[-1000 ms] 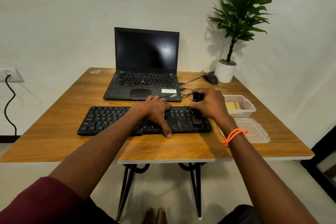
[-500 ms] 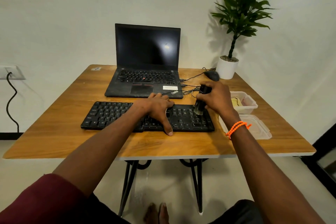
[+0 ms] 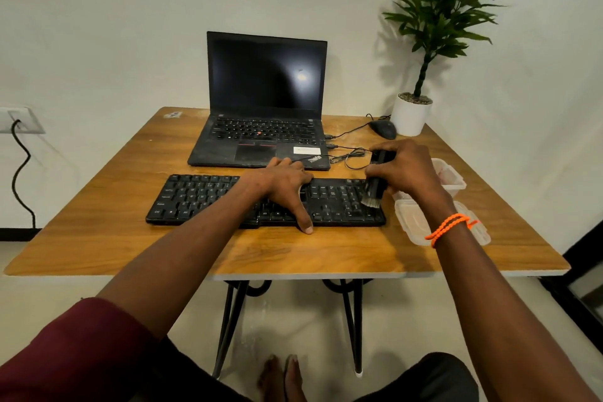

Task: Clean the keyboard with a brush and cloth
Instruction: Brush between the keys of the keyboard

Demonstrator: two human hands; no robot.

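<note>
White wall [image 3: 98, 26], wood table [image 3: 293, 254] on black hairpin legs. Laptop [image 3: 266, 101] at 12, plant [image 3: 437, 26] at 1, wall socket [image 3: 19, 121] at 9. Keyboard [image 3: 202, 199] centre. Left hand [image 3: 280, 186] flat, relaxed on the keys. Right hand [image 3: 408, 170] grips brush [image 3: 375, 186], bristles on keyboard's right end, 3 o'clock. Tub [image 3: 452, 176] and lid [image 3: 414, 222] beside.

A black keyboard [image 3: 208, 197] lies on the wooden table [image 3: 326, 251], with the left hand [image 3: 284, 183] resting flat across its middle, thumb reaching over the near edge. At 3 o'clock of that hand, the right hand [image 3: 408, 170] grips a black brush [image 3: 375, 186], bristles touching the keyboard's right-end keys. An open laptop [image 3: 264, 101] sits at 12 o'clock of the keyboard, a clear plastic container [image 3: 452, 176] and a lid [image 3: 414, 225] at 3 o'clock, and a potted plant [image 3: 411, 114] with a mouse [image 3: 383, 129] at 1 o'clock.
</note>
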